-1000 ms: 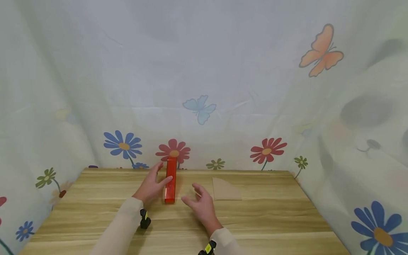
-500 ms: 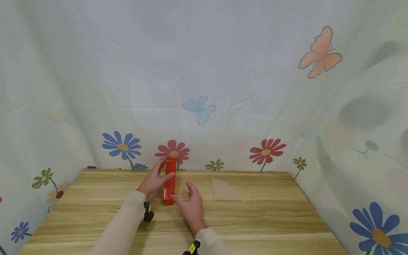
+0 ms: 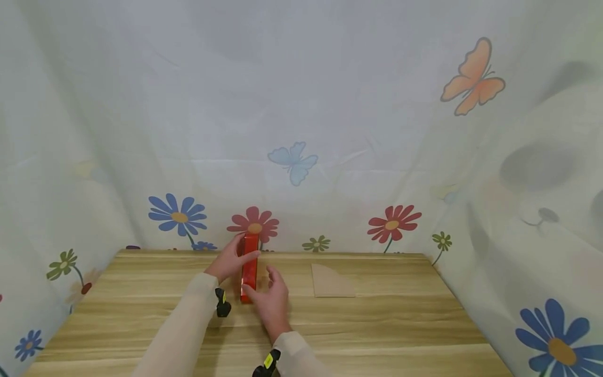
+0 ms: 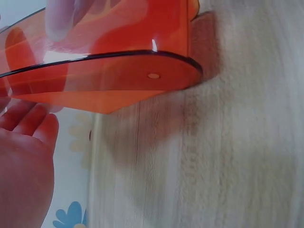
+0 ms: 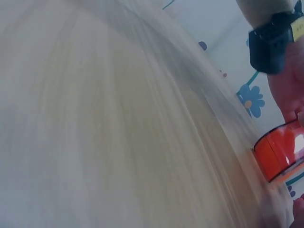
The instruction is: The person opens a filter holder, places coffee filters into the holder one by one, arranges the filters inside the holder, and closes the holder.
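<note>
Wood-grain tabletop (image 3: 377, 324); red piece (image 3: 249, 271) long, glossy, see-through, dark-edged.

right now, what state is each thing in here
red case, glossy, see-through, held
left hand, holds the red case, thumb across it
right hand, thumb over the red case's near end, index finger off it
brown quarter-round piece, flat on the table, untouched
backdrop, hanging, creased
</note>
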The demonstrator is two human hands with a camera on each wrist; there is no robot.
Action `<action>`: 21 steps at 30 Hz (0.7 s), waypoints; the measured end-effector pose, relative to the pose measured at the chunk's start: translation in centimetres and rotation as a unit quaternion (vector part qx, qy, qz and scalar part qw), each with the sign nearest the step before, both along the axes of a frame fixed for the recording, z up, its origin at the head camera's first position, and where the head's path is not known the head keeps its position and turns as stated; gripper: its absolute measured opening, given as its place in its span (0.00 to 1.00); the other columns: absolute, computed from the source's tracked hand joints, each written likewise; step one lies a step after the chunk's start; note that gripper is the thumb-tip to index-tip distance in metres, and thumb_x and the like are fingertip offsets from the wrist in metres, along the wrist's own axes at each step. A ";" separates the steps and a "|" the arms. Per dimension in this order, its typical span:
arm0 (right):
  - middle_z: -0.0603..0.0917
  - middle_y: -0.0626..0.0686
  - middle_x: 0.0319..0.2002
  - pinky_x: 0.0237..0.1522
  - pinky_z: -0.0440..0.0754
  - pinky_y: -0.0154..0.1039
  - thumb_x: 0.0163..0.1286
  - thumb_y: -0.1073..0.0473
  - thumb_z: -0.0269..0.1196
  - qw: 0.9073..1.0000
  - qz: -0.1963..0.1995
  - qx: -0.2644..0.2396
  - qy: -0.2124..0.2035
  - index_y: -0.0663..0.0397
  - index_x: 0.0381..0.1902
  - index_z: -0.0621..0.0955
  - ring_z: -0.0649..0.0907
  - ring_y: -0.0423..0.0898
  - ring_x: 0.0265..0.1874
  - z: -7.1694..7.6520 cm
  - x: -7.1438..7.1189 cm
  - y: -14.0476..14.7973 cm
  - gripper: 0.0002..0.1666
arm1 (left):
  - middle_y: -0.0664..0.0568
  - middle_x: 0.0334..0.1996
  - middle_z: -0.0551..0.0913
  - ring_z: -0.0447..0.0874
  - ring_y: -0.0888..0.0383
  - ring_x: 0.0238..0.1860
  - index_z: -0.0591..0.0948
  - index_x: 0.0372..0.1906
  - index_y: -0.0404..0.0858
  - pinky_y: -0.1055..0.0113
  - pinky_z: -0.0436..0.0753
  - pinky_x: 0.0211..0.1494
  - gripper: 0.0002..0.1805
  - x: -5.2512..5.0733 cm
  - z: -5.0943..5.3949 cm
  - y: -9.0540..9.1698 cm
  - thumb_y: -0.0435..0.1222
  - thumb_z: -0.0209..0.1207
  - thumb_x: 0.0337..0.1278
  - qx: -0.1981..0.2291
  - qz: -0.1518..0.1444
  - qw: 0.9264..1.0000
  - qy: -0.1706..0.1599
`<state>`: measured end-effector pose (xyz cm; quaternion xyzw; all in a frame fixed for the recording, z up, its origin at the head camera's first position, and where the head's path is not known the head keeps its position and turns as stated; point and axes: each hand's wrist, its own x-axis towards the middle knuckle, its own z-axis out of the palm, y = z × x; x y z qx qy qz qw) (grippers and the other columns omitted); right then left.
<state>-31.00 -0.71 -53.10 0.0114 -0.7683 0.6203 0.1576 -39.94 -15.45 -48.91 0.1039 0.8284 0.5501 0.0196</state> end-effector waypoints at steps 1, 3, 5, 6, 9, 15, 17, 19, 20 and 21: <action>0.79 0.67 0.65 0.66 0.79 0.57 0.53 0.56 0.81 1.000 0.001 -0.005 -0.002 0.66 0.66 0.75 0.80 0.66 0.64 0.1 0.0 -0.1 0.46 | 0.47 0.71 0.73 0.72 0.41 0.72 0.61 0.77 0.52 0.39 0.74 0.71 0.44 -0.1 0.0 0.1 0.54 0.69 0.60 0.000 0.002 1.000 -0.004; 0.78 0.68 0.65 0.66 0.79 0.57 0.55 0.56 0.80 1.000 0.007 -0.012 -0.003 0.67 0.67 0.74 0.79 0.66 0.64 0.3 0.1 -0.4 0.46 | 0.45 0.72 0.73 0.71 0.40 0.72 0.61 0.78 0.51 0.37 0.73 0.71 0.44 -0.1 0.0 0.2 0.53 0.68 0.62 0.004 0.006 1.000 -0.014; 0.77 0.68 0.66 0.65 0.79 0.57 0.56 0.56 0.80 1.000 0.013 -0.015 -0.007 0.67 0.67 0.74 0.79 0.66 0.64 0.3 0.1 -0.6 0.45 | 0.45 0.73 0.72 0.70 0.39 0.73 0.61 0.78 0.51 0.36 0.71 0.72 0.44 -0.2 0.0 0.2 0.53 0.68 0.62 0.013 0.006 1.000 -0.022; 0.77 0.67 0.67 0.66 0.79 0.56 0.56 0.56 0.79 1.000 0.016 -0.014 -0.012 0.65 0.68 0.74 0.79 0.65 0.65 0.3 0.1 -0.6 0.45 | 0.45 0.73 0.72 0.70 0.40 0.73 0.61 0.78 0.51 0.36 0.70 0.73 0.45 -0.3 0.0 0.3 0.54 0.68 0.61 0.019 0.006 0.999 -0.026; 0.78 0.66 0.67 0.65 0.79 0.55 0.57 0.57 0.79 1.000 0.020 -0.005 -0.015 0.65 0.68 0.73 0.80 0.63 0.64 0.2 -0.1 -0.9 0.44 | 0.47 0.73 0.72 0.69 0.41 0.73 0.62 0.77 0.52 0.36 0.70 0.73 0.45 -0.6 -0.2 0.3 0.57 0.69 0.59 0.031 0.006 0.999 -0.030; 0.83 0.62 0.60 0.60 0.84 0.51 0.56 0.61 0.79 1.000 0.023 -0.001 -0.001 0.65 0.65 0.76 0.85 0.56 0.57 0.2 -0.2 -1.3 0.41 | 0.45 0.71 0.73 0.71 0.42 0.71 0.63 0.76 0.49 0.39 0.71 0.73 0.45 -1.3 -0.4 0.4 0.56 0.70 0.58 0.047 0.008 0.998 -0.039; 0.85 0.62 0.56 0.58 0.86 0.50 0.56 0.62 0.79 1.000 0.026 0.000 0.014 0.65 0.63 0.77 0.86 0.55 0.54 0.1 -0.2 -1.4 0.39 | 0.45 0.71 0.73 0.71 0.42 0.70 0.63 0.76 0.48 0.39 0.72 0.73 0.45 -1.5 -0.4 0.5 0.55 0.70 0.58 0.052 0.012 0.998 -0.044; 0.86 0.61 0.55 0.56 0.87 0.49 0.56 0.62 0.78 0.999 0.029 0.001 0.023 0.65 0.62 0.77 0.87 0.53 0.52 0.0 -0.3 -1.6 0.37 | 0.44 0.70 0.73 0.72 0.41 0.69 0.62 0.76 0.46 0.39 0.71 0.74 0.45 -1.6 -0.4 0.5 0.54 0.70 0.59 0.056 0.012 0.997 -0.044; 0.86 0.61 0.54 0.56 0.87 0.49 0.56 0.63 0.78 0.999 0.030 0.001 0.026 0.65 0.61 0.77 0.87 0.54 0.51 0.0 -0.4 -1.7 0.36 | 0.44 0.70 0.73 0.72 0.42 0.69 0.63 0.76 0.47 0.39 0.71 0.74 0.45 -1.6 -0.4 0.6 0.53 0.70 0.58 0.059 0.015 0.997 -0.046; 0.87 0.61 0.53 0.56 0.87 0.48 0.56 0.63 0.78 0.999 0.030 0.001 0.025 0.64 0.61 0.78 0.88 0.53 0.51 -0.1 -0.4 -1.7 0.35 | 0.44 0.70 0.74 0.73 0.42 0.69 0.63 0.75 0.47 0.39 0.71 0.74 0.44 -1.6 -0.4 0.6 0.52 0.71 0.59 0.063 0.015 0.997 -0.048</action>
